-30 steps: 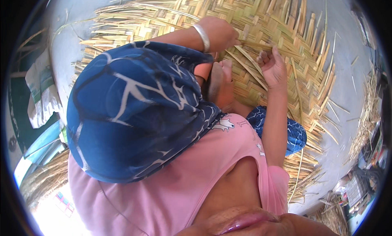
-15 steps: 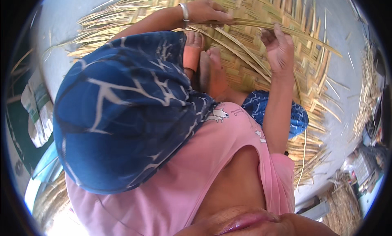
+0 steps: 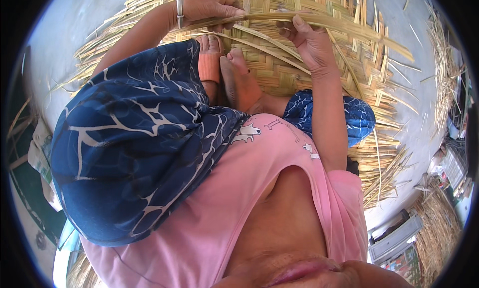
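Pale straw-coloured bamboo strips, woven flat, make up the mat that spreads across the grey ground under the squatting person. A long loose strip arches over the woven part, running from the upper left toward the right rim. The left hand, a metal bangle on its wrist, curls its fingers down over that strip and grips it near its left end. The right hand reaches up beneath the same strip, fingers half bent and pressed against its underside; whether they fully close round it cannot be told. Between the two hands both bare feet rest on the mat. A blue patterned cloth covers the knees, and a pink shirt fills the lower foreground. Loose bundles of strips lie at the lower right.
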The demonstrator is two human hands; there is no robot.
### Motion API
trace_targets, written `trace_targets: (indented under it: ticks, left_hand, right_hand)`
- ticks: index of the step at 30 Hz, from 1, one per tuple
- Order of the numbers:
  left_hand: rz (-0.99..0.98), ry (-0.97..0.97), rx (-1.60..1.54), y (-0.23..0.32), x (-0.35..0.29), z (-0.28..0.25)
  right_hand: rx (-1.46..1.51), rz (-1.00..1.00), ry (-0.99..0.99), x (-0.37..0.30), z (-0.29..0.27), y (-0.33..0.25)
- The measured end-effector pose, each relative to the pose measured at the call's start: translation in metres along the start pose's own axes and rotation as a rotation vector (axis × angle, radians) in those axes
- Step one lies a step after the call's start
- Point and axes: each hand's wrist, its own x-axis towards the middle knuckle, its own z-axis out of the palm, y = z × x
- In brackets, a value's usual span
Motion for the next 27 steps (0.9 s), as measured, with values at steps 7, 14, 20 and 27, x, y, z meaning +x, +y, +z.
trace_targets:
  ticks: [7, 14, 20, 27]
  left_hand:
    - [0.134, 0.066, 0.271, -0.008, 0.011, 0.019]
    - [0.074, -0.026, 0.734, 0.001, 0.012, 0.025]
    - [0.071, 0.078, 0.788, 0.010, -0.010, 0.018]
    - [0.046, 0.069, 1.166, -0.009, -0.015, -0.016]
  right_hand:
    - [-0.084, -0.023, 0.292, 0.006, -0.033, 0.021]
    - [-0.040, -0.021, 0.474, -0.006, -0.032, 0.031]
    - [0.185, -0.047, 0.366, -0.011, -0.048, 0.023]
    - [0.282, -0.153, 0.360, -0.004, -0.056, 0.007]
